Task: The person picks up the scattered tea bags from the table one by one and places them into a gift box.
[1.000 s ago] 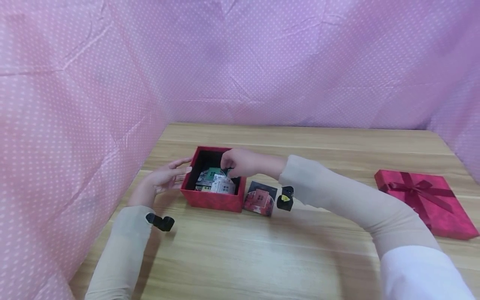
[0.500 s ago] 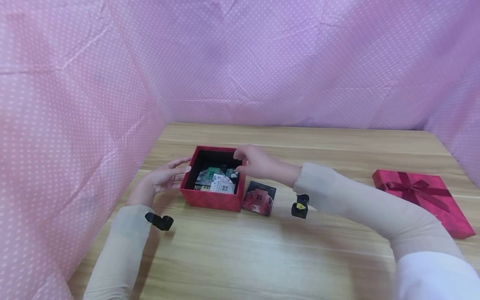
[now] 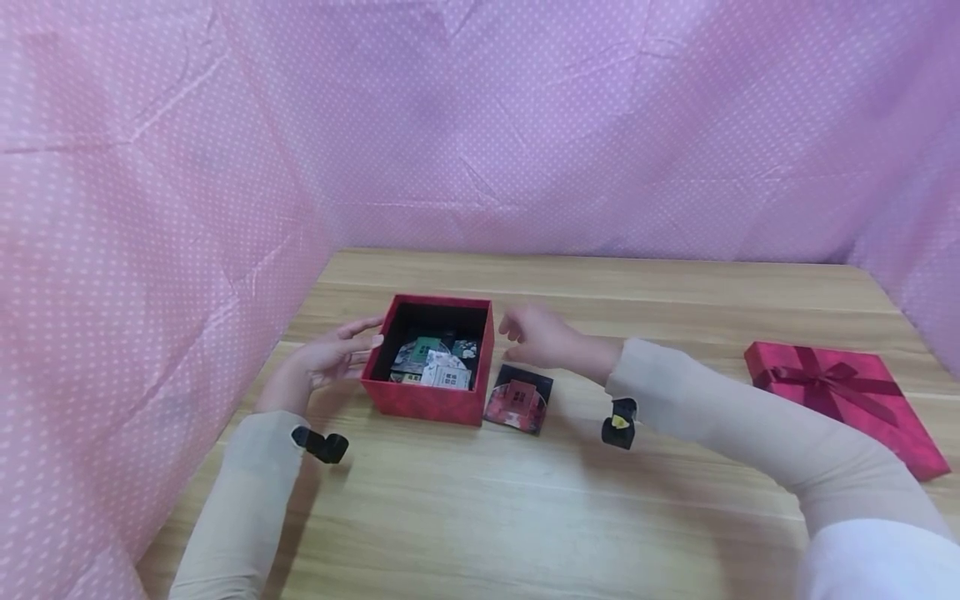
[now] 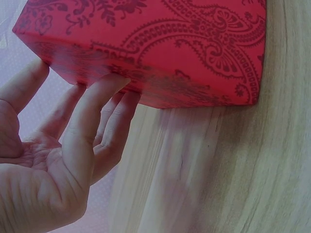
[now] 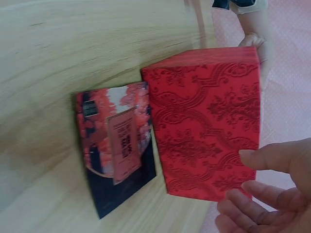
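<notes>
The open red gift box (image 3: 431, 367) sits on the wooden desk (image 3: 525, 508), small cards inside. The left hand (image 3: 330, 357) rests straight fingers against its left wall. The right hand (image 3: 536, 337) hovers beside its right wall, relaxed and empty, above a dark card (image 3: 519, 398).

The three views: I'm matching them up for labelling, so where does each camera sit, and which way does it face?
Head: worn high, looking forward and down at the table, red box, lid; both forearms show.
Left wrist: low, beside the box's patterned wall; left hand touches it with straight fingers.
Right wrist: facing the box's side and a card; right hand empty.
All share the red box.
</notes>
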Demonstrator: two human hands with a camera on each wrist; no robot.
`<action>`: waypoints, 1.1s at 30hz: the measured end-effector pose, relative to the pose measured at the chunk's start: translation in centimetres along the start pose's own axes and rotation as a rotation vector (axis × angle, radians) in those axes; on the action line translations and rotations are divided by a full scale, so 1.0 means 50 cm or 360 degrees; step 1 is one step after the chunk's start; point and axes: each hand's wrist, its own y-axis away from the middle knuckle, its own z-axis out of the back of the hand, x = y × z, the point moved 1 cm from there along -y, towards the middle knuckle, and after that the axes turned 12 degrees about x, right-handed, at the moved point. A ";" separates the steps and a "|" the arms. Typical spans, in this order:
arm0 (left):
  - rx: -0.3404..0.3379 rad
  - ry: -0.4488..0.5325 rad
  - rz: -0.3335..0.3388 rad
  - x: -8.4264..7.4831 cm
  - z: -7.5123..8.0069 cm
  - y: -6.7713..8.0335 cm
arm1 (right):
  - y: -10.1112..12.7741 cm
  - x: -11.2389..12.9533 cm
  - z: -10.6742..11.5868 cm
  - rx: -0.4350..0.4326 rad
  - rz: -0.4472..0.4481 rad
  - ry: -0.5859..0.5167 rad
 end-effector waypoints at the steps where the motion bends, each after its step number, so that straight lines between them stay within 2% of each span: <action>1: 0.0004 0.0001 -0.0003 0.000 0.000 0.000 | 0.001 -0.003 -0.003 0.0021 -0.0035 0.0015; 8: -0.0023 0.0025 0.0011 0.006 0.001 -0.004 | 0.001 -0.032 -0.025 0.0156 -0.0185 -0.0011; 14: 0.0005 0.0010 -0.0015 0.005 0.001 -0.004 | 0.000 -0.065 -0.045 0.0242 -0.0304 -0.0080; 25: -0.0002 0.0006 -0.0011 0.005 0.001 -0.003 | 0.002 -0.094 -0.080 0.0189 -0.0241 0.0027; 30: 0.0000 0.0006 -0.0015 0.006 0.003 -0.003 | 0.005 -0.094 -0.092 0.0178 -0.0251 0.0106; 33: 0.0001 -0.0001 -0.0016 0.006 0.004 -0.003 | 0.006 -0.095 -0.096 0.0187 -0.0275 0.0093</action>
